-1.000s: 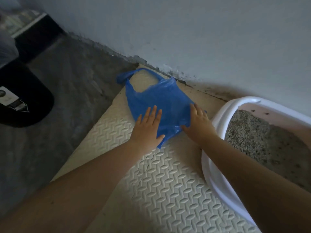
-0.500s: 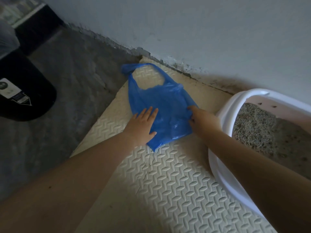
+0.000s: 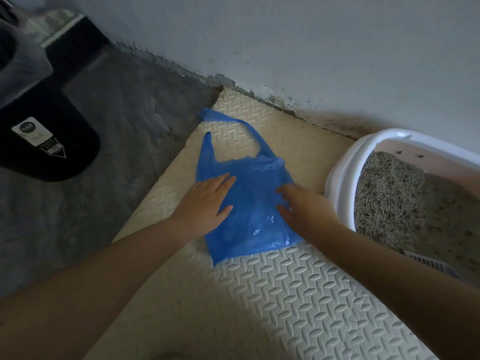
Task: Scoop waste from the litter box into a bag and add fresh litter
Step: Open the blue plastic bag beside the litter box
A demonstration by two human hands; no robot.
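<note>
Both hands press flat on a blue plastic bag (image 3: 249,203), fingers spread and straight, gripping nothing. The left hand (image 3: 205,203) lies palm down on the bag's left edge, partly on the bag and partly on the mat beneath it. The right hand (image 3: 304,209) rests on the bag's right side; it is blurred, so the exact finger positions are hard to make out, but the fingers look loosely extended and not pinched on the plastic.

The bag lies flat and crinkled on a cream foam floor mat (image 3: 285,294) with a raised pattern of short ribs. Its two loop handles point away from the person, toward the wall, and its closed bottom corner points back toward the person.

Just to the right of the bag, also on the mat, sits a white plastic litter box (image 3: 340,178) with a rounded rim. It holds grey granular litter (image 3: 384,193), with a few dark specks on the pale inner wall. Near the box's near right edge, the slotted part of a pale scoop (image 3: 428,263) shows against the litter.

To the left of the mat is a dark grey floor (image 3: 117,152). A black bin (image 3: 44,141) with a white label stands on it at far left. A pale grey-blue wall (image 3: 311,48) runs behind everything, scuffed along its base.
</note>
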